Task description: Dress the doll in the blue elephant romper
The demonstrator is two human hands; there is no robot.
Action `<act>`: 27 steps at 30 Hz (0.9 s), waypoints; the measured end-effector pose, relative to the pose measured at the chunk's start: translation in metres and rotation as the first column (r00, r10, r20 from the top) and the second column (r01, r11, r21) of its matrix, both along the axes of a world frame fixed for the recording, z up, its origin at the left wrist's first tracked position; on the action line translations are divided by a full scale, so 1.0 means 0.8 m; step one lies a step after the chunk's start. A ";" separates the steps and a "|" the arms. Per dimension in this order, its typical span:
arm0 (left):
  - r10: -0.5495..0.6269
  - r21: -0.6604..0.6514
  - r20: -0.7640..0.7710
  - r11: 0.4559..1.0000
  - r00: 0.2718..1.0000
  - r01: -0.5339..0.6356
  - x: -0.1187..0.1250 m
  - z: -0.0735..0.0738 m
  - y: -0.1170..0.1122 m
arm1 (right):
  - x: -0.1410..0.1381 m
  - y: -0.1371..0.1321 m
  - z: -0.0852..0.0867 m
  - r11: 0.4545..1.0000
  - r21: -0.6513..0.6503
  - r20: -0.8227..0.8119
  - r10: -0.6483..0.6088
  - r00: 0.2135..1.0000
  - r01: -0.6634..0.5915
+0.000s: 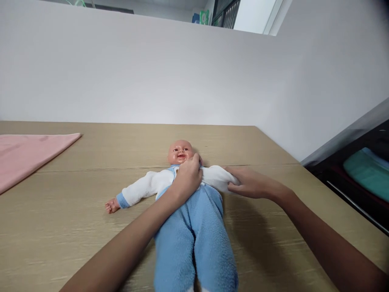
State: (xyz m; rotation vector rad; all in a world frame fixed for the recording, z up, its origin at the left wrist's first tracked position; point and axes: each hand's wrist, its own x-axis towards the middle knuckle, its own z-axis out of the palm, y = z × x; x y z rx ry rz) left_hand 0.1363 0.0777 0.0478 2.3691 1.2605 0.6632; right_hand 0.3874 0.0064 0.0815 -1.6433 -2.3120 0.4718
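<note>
A baby doll (pixel 181 152) lies on its back on the wooden table (pixel 75 227), head towards the wall. It wears a blue fleece romper (pixel 196 235) with white sleeves. My left hand (pixel 188 176) is closed on the romper at the doll's chest, just under the chin. My right hand (pixel 251 183) grips the end of the doll's white sleeve (pixel 217 176) on the right side, pinching the fabric. The doll's other arm (pixel 136 190) stretches out to the left, its bare hand showing.
A pink cloth (pixel 27 152) lies at the table's left edge. A white wall stands behind the table. To the right, past the table's edge, a dark shelf holds a folded teal cloth (pixel 366 172).
</note>
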 end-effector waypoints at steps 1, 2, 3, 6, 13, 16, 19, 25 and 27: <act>0.004 -0.001 -0.004 1.000 1.000 -0.004 -0.001 0.001 0.000 | 0.001 0.001 -0.005 0.999 -0.017 -0.011 0.028 1.000 -0.028; 0.006 -0.002 -0.007 1.000 1.000 -0.006 -0.001 0.002 0.001 | 0.002 0.003 -0.010 0.997 -0.049 -0.028 0.051 0.998 -0.053; 0.009 -0.003 -0.011 1.000 1.000 -0.009 -0.002 0.003 0.001 | 0.003 0.003 -0.016 0.994 -0.080 -0.053 0.073 0.996 -0.077; 0.004 -0.009 -0.021 1.000 1.000 -0.004 -0.004 0.006 -0.002 | 0.010 0.006 -0.029 0.994 -0.053 -0.108 0.087 0.990 -0.094; 0.053 0.238 -0.036 0.970 0.998 -0.042 -0.030 0.012 -0.033 | 0.026 0.012 -0.053 0.991 0.136 0.250 -0.030 0.968 -0.004; 0.083 0.278 0.045 0.956 0.996 -0.092 -0.061 0.015 -0.044 | 0.007 -0.004 -0.065 0.953 0.298 0.224 -0.118 0.967 0.048; 0.099 0.253 0.198 0.956 0.975 -0.148 -0.099 0.009 -0.050 | -0.034 -0.031 -0.070 0.886 0.449 0.035 -0.148 0.988 0.117; 0.281 0.066 0.298 0.947 0.912 -0.313 -0.156 -0.037 -0.077 | -0.097 -0.056 -0.071 0.986 0.101 -0.521 -0.062 0.852 0.133; 0.267 0.022 0.257 0.959 0.929 -0.282 -0.167 -0.046 -0.091 | -0.097 -0.052 -0.074 0.996 0.020 -0.608 -0.058 0.792 0.089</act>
